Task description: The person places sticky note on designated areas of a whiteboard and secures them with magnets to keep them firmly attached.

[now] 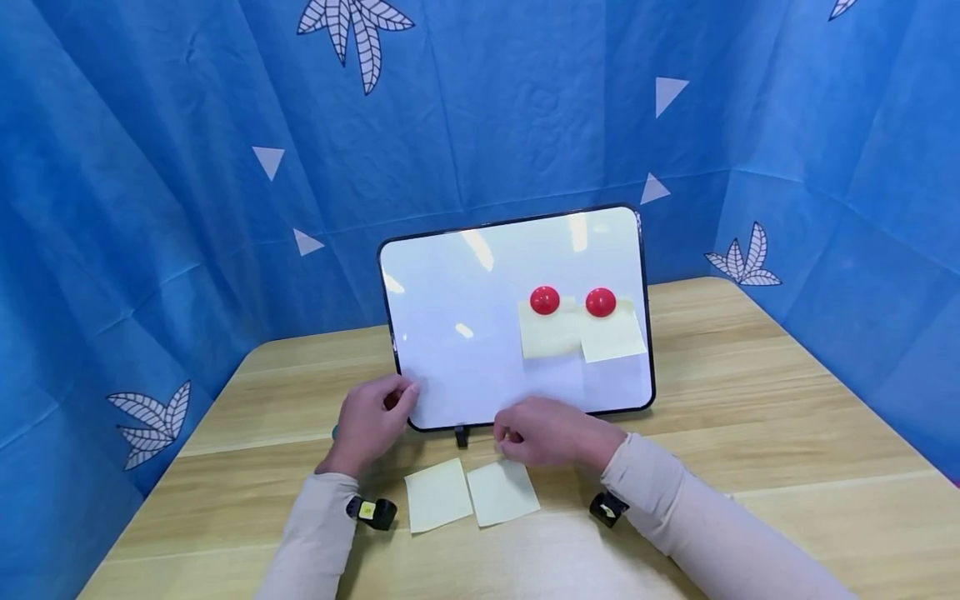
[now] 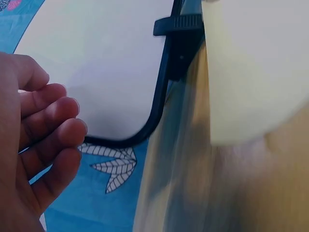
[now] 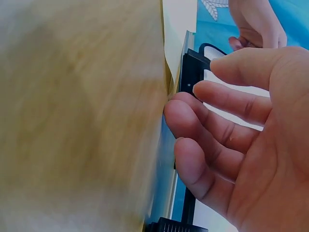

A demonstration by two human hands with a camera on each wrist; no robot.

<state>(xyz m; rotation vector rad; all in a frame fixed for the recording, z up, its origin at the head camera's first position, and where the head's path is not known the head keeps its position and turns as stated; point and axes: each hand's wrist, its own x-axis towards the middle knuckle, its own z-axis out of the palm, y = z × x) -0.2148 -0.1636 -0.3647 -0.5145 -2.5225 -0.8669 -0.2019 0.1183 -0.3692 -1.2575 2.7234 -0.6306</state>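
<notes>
A whiteboard (image 1: pixel 465 358) with a black frame stands tilted on the table. My left hand (image 1: pixel 372 421) is at its lower left corner, fingers loosely bent, and the left wrist view shows nothing held in that hand (image 2: pixel 46 118). Just in front of the board's lower edge is my right hand (image 1: pixel 551 432); in the right wrist view its thumb and fingers (image 3: pixel 190 162) are bent and apart, holding nothing. Two pale yellow sticky notes lie on the table between my arms, a left note (image 1: pixel 438 496) and a right note (image 1: pixel 503 493), the latter nearest my right hand.
Two more notes, one on the left (image 1: pixel 551 335) and one on the right (image 1: pixel 612 337), hang on the board under red round magnets (image 1: pixel 544 300). A black foot clip (image 1: pixel 461 437) supports the lower edge. Blue curtains (image 1: pixel 487 108) surround the wooden table (image 1: pixel 750 400).
</notes>
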